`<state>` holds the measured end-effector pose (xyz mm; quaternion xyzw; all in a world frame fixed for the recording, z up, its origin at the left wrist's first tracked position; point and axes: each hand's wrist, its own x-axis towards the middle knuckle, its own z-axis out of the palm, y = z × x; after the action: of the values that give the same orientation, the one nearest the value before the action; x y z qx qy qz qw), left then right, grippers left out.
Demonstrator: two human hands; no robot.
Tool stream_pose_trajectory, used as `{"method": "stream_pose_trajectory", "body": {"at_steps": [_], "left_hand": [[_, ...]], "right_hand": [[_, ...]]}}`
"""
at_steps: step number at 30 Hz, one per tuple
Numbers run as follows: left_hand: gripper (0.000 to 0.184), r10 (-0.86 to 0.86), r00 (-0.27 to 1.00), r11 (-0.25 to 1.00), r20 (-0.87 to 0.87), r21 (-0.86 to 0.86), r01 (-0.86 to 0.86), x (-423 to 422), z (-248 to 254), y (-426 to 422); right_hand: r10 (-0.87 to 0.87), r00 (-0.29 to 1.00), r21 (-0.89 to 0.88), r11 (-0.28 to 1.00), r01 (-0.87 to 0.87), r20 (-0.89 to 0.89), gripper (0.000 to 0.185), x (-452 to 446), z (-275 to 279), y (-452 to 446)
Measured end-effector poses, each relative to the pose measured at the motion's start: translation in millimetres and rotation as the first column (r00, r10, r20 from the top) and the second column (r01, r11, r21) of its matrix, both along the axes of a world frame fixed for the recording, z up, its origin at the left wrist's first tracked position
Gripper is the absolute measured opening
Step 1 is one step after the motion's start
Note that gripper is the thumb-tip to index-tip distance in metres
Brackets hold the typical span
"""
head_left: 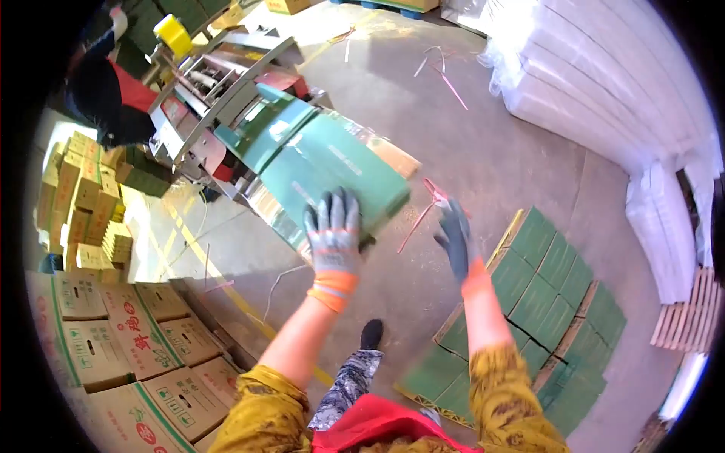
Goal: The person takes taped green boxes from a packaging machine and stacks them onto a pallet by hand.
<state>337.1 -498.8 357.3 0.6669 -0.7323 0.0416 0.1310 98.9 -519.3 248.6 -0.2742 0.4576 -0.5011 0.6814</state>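
A green cardboard box (332, 158) lay tilted across the view at the near end of a grey metal machine with rollers and red parts (240, 74), its far end reaching into the frame. The left hand (334, 240), in a grey glove with an orange cuff, lay palm down on the box's near end, its fingers straight and only slightly spread. The right hand (455, 243), gloved alike, was held apart from the box, to its right, with fingers extended close together and the thumb set off from them. A pink plastic strap (414, 226) showed beside its fingertips; whether they touched could not be told. A bright yellow roll (174, 35) stood at the machine's far side, and a co-worker in dark and red clothing (98, 94) was at its left. Below the right hand stood a block of closed green boxes (536, 283), packed side by side. At lower left were brown cartons with green stripes and red print (124, 328), and beyond them a higher pile of brown cartons (89, 189). Tall white plastic-wrapped stacks (604, 83) filled the upper right, with pale wooden slats (687, 309) below. The grey concrete floor (393, 90) carried a yellow painted line (251, 308), and a dark shoe (371, 334) showed near the bottom centre.
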Motion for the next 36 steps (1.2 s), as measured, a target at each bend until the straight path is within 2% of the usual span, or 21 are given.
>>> {"method": "stream_pose_trajectory", "body": {"at_steps": [2, 4, 5, 6, 8, 9, 10, 12, 13, 16, 17, 18, 20, 22, 24, 25, 28, 31, 33, 35, 36], "left_hand": [[0.093, -0.064, 0.995, 0.998, -0.082, -0.009, 0.063, 14, -3, 2], [0.089, -0.155, 0.956, 0.988, -0.247, -0.054, 0.146, 32, -4, 6], [0.086, 0.031, 0.944, 0.999, -0.330, 0.046, -0.017, 36, 16, 13], [0.084, 0.166, 0.828, 0.981, -0.536, 0.007, -0.192, 44, 8, 21], [0.081, 0.303, 0.424, 0.852, -0.854, 0.044, -0.521, 59, -19, 33], [0.078, 0.437, -0.094, 0.812, -0.895, 0.437, -0.387, 69, -5, 41], [0.075, 0.542, -0.554, 0.728, -0.632, 0.683, -0.066, 78, 9, 53], [0.062, 0.512, -0.476, 0.775, -0.715, 0.624, -0.101, 85, 4, 99], [0.057, 0.511, -0.555, 0.741, -0.657, 0.663, -0.103, 93, 7, 115], [0.047, 0.390, -0.718, 0.664, -0.577, 0.716, -0.215, 117, 39, 130], [0.044, 0.409, -0.647, 0.614, -0.643, 0.719, -0.326, 123, 15, 154], [0.039, 0.402, -0.692, 0.540, -0.600, 0.765, -0.349, 129, -1, 170], [0.048, 0.268, -0.634, 0.633, -0.725, 0.629, -0.452, 143, 11, 149], [0.041, 0.404, -0.452, 0.588, -0.795, 0.604, -0.537, 167, 24, 121], [0.041, 0.284, -0.464, 0.557, -0.839, 0.538, -0.632, 185, 10, 91], [0.042, 0.272, -0.479, 0.547, -0.834, 0.544, -0.636, 194, 3, 78], [0.045, 0.227, -0.567, 0.514, -0.792, 0.592, -0.621, 192, -18, 61], [0.045, 0.204, -0.614, 0.467, -0.763, 0.626, -0.624, 178, -21, 55], [0.043, 0.374, -0.569, 0.513, -0.732, 0.675, -0.531, 172, -14, 72], [0.043, 0.463, -0.569, 0.522, -0.680, 0.728, -0.445, 166, -11, 92], [0.043, 0.549, -0.479, 0.523, -0.685, 0.728, -0.443, 160, -22, 111]], "right_hand": [[0.218, 0.975, 0.080, 0.972, -0.222, 0.049, 0.071, 37, 27, -71], [0.471, 0.865, 0.152, 0.880, -0.450, -0.172, 0.073, 62, 57, -92], [0.581, 0.769, 0.206, 0.814, -0.543, -0.266, 0.074, 71, 75, -100], [0.617, 0.745, 0.234, 0.786, -0.572, -0.254, 0.078, 78, 98, -96], [0.624, 0.756, 0.193, 0.781, -0.594, -0.196, 0.084, 81, 108, -63], [0.602, 0.785, 0.131, 0.799, -0.587, -0.147, 0.086, 78, 101, -37], [0.577, 0.812, 0.198, 0.809, -0.553, -0.089, 0.087, 81, 111, -14], [0.616, 0.783, 0.219, 0.779, -0.588, -0.088, 0.087, 91, 125, 15], [0.672, 0.728, 0.174, 0.739, -0.651, -0.136, 0.086, 98, 128, 18], [0.812, 0.283, 0.145, 0.406, -0.902, -0.511, 0.080, 131, 132, -53], [0.628, 0.416, 0.034, 0.577, -0.816, -0.658, 0.079, 154, 130, -95], [0.400, 0.514, -0.104, 0.705, -0.702, -0.758, 0.079, 182, 126, -141], [0.012, 0.316, -0.203, 0.741, -0.640, -0.949, 0.087, 238, 127, -233], [0.155, 0.377, -0.158, 0.718, -0.678, -0.913, 0.103, 286, 103, -300], [0.492, 0.193, 0.183, 0.616, -0.767, -0.849, 0.105, 319, 92, -334], [0.599, 0.223, 0.155, 0.513, -0.844, -0.769, 0.103, 320, 93, -333], [0.645, 0.247, 0.174, 0.517, -0.838, -0.723, 0.100, 304, 79, -332], [0.536, 0.258, 0.118, 0.569, -0.814, -0.804, 0.096, 267, 72, -301], [0.635, 0.336, 0.144, 0.581, -0.801, -0.695, 0.086, 236, 107, -272], [0.598, 0.313, 0.157, 0.603, -0.783, -0.737, 0.079, 192, 116, -236], [0.551, 0.294, 0.161, 0.633, -0.757, -0.781, 0.074, 169, 121, -217]]}}
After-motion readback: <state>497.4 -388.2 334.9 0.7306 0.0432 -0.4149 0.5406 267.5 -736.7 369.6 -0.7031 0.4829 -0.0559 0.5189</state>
